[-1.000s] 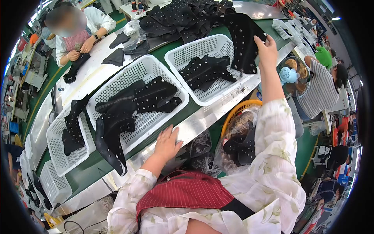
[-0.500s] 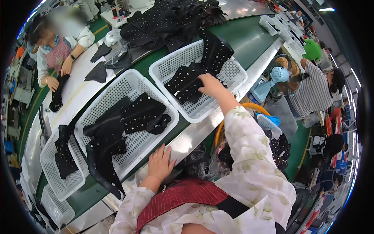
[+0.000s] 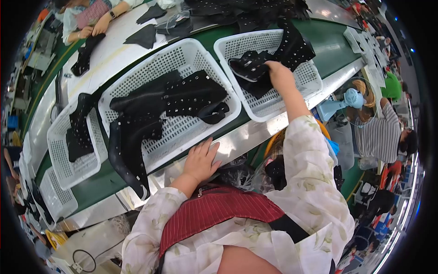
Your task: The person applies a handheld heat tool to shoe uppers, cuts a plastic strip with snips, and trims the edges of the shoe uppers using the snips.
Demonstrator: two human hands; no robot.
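My right hand (image 3: 282, 77) is over the right white basket (image 3: 261, 113), its fingers closed on the edge of a black studded piece (image 3: 250, 67) that looks like a boot upper. That piece is bent up and partly folded. Another black studded piece (image 3: 297, 48) hangs over the basket's far rim. Fingers spread, my left hand (image 3: 200, 163) lies on the metal edge (image 3: 228, 145) of the bench, in front of the middle white basket (image 3: 107, 102). Several black studded pieces (image 3: 187, 96) lie in this basket, one draped over its near rim.
Smaller white baskets (image 3: 65, 183) stand at the left. Across the bench, a co-worker's hands (image 3: 93, 31) hold a black piece (image 3: 86, 55). Black studded material (image 3: 246, 16) is heaped at the back. A blue fan (image 3: 352, 98) and another person (image 3: 381, 137) are at the right.
The view has shifted, so the bench sits higher in it. My right hand has raised and folded over the black studded piece, which lay flatter before. My left hand stays on the metal edge.
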